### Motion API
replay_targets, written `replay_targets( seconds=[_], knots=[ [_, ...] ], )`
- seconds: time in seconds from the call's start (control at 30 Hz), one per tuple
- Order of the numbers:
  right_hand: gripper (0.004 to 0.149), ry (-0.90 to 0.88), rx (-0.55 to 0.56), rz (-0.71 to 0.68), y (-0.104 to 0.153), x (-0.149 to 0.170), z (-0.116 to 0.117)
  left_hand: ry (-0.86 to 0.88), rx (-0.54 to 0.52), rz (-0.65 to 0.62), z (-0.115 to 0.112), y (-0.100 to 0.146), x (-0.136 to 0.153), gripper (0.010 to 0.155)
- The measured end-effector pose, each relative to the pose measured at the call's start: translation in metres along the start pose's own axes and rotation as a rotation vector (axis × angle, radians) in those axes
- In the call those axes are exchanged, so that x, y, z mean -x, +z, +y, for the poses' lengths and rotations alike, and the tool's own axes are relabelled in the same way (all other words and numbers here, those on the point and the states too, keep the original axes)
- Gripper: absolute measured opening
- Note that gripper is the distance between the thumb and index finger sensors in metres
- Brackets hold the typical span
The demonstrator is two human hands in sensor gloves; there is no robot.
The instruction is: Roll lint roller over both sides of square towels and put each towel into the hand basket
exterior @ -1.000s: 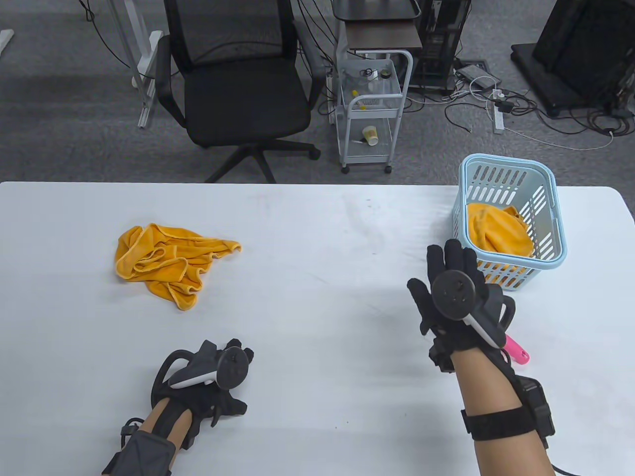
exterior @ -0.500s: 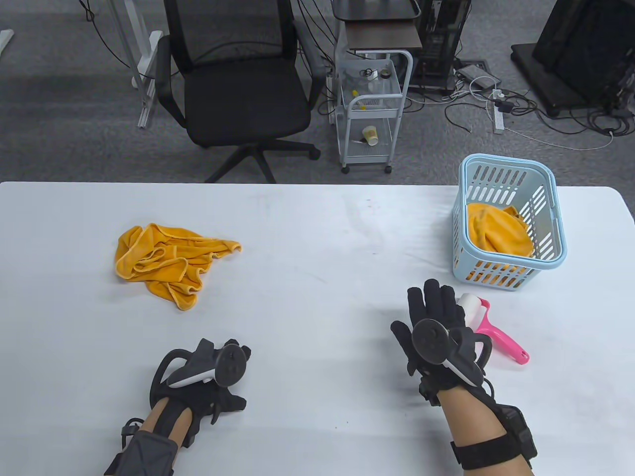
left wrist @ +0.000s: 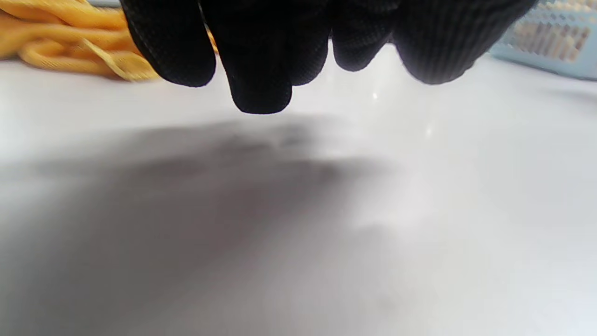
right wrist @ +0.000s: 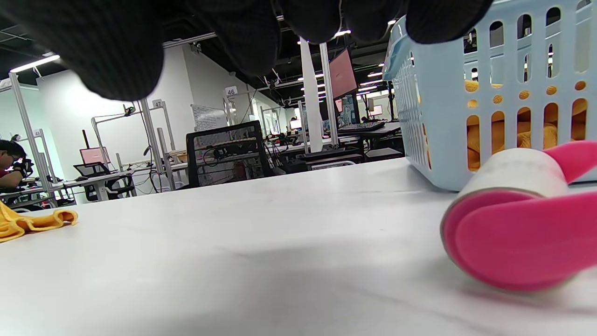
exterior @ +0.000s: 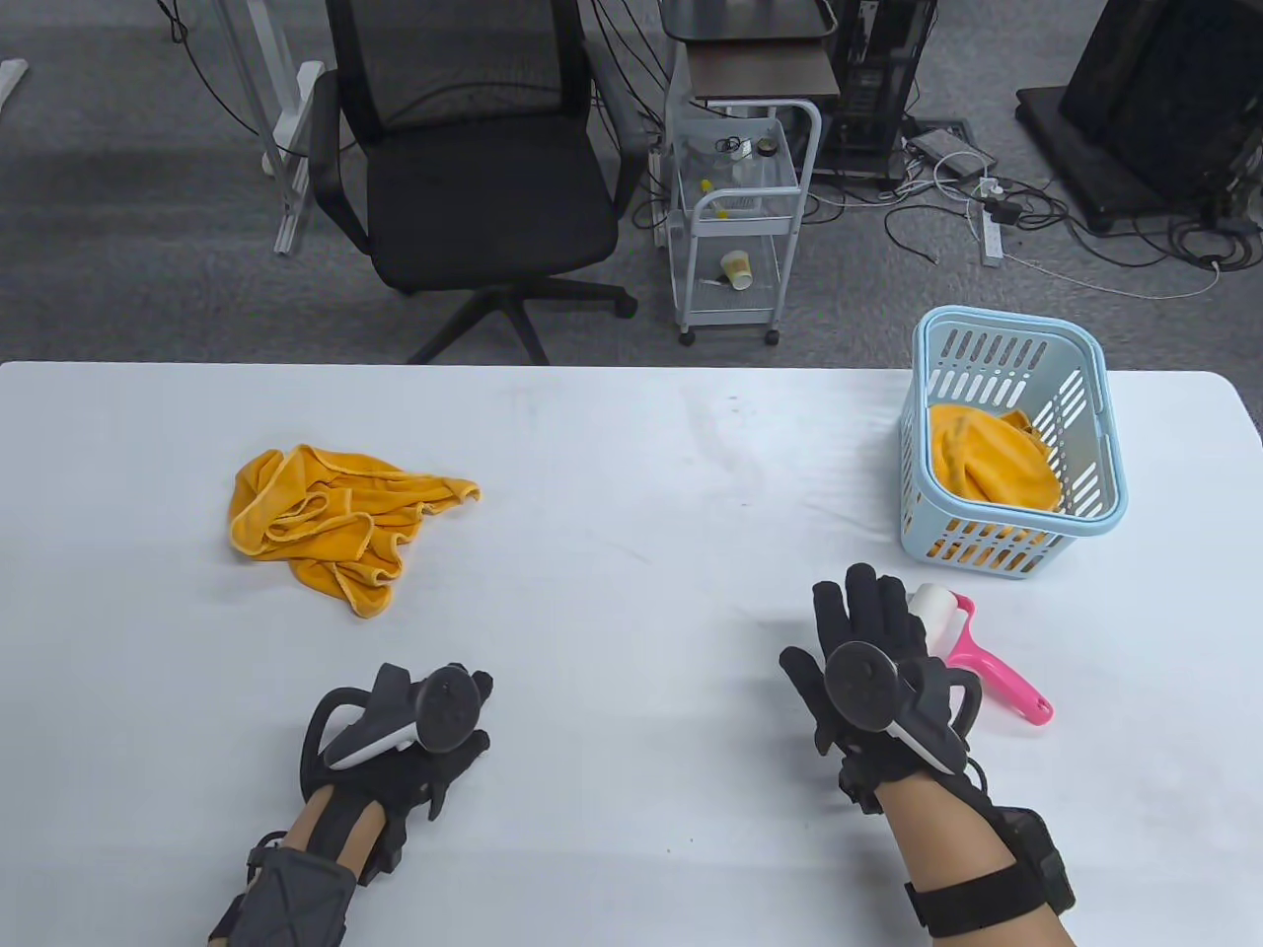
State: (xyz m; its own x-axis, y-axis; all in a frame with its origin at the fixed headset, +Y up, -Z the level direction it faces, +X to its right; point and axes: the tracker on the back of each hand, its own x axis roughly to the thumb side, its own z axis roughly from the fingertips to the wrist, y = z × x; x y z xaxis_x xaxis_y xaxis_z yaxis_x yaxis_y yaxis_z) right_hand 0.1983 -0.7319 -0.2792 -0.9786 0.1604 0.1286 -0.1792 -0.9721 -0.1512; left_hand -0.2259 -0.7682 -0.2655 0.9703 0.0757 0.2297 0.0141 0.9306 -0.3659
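one towel (exterior: pixel 990 466) already lies in the hand basket (exterior: pixel 1105 493), just beyond the right hand (exterior: pixel 873 671) fingers; lint roller (exterior: pixel 972 646) beside them. second towel (exterior: pixel 331 523) waits crumpled beyond the left hand (exterior: pixel 414 735). both hands hold nothing, fingers relaxed.

Towel (exterior: pixel 340 523) left; roller (exterior: pixel 972 646) before basket (exterior: pixel 1016 439) (right).

High table view facing down; both wrist views low over table (exterior: pixel 631 473), facing outward.
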Motion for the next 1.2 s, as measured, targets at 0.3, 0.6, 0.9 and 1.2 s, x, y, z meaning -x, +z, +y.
replay_targets(
  seconds=[0.3,0.6,0.9,1.2],
  knots=[
    [0.077,0.005,-0.017,-0.010,0.000,-0.001,0.000,0.135,-0.188,0.415,0.066,-0.042,0.089,0.057],
    [0.077,0.015,-0.033,-0.012,0.001,-0.001,0.000,0.154,-0.175,0.499,0.066,-0.105,0.132,0.058],
    [0.076,0.026,-0.049,-0.021,0.002,-0.003,0.001,0.115,-0.129,0.568,0.046,-0.130,0.145,0.051],
    [0.076,0.006,-0.056,-0.039,0.003,-0.010,0.002,0.188,-0.244,0.467,0.080,-0.097,0.129,0.037]
  ],
)
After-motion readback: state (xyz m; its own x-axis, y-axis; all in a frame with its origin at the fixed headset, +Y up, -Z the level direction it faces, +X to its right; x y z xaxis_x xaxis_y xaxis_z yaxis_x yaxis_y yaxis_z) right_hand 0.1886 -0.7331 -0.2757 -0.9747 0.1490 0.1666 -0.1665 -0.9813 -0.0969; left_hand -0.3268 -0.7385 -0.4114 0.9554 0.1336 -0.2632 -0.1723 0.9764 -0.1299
